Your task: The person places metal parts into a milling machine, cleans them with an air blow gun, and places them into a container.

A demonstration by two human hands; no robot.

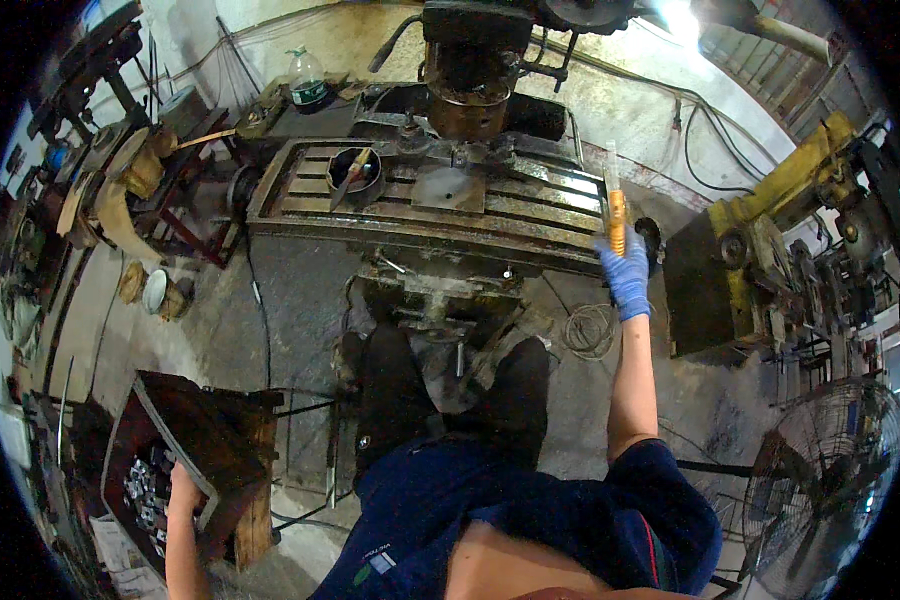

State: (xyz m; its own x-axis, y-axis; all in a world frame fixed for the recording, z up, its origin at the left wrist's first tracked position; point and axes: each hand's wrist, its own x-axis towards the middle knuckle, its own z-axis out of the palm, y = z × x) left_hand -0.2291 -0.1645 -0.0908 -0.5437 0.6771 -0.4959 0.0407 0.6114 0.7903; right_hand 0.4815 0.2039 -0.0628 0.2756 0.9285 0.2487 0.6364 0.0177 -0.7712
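Machine: A dark, oil-stained machine [473, 65] towers over the far long edge of a slotted metal table, its head above the middle.
Slotted table: The long metal table [540, 222] stretches across the shop in front of the seated person, whose knees point at its near edge.
Yellow equipment: A worn yellow machine [755, 205] stands beyond the table's right end.
Fan: A wire-caged fan [820, 490] stands at the person's right side.
Parts box: A dark, thick-walled box [232, 450] sits tilted at the person's left, well apart from the table's near left corner.
Plate: A flat grey plate [448, 188] lies near the middle of the table, below the machine's head.
Pot: A round, dark pot [362, 197] rests toward the table's left end, a stick-like handle leaning in it.
Right hand: In a blue glove, the right hand [626, 275] is raised by the table's near right corner, fingers wrapped closely around an orange handle.
Left hand: The left hand [182, 487] reaches over the box's rim; its fingers are hidden, and whether they grip anything cannot be told.
Orange-handled tool: The tool [617, 222] points upward from the glove beside the table's right edge, its far end pale.
Metal pieces: Small, greyish pieces [147, 497] lie heaped inside the box, next to the left hand.
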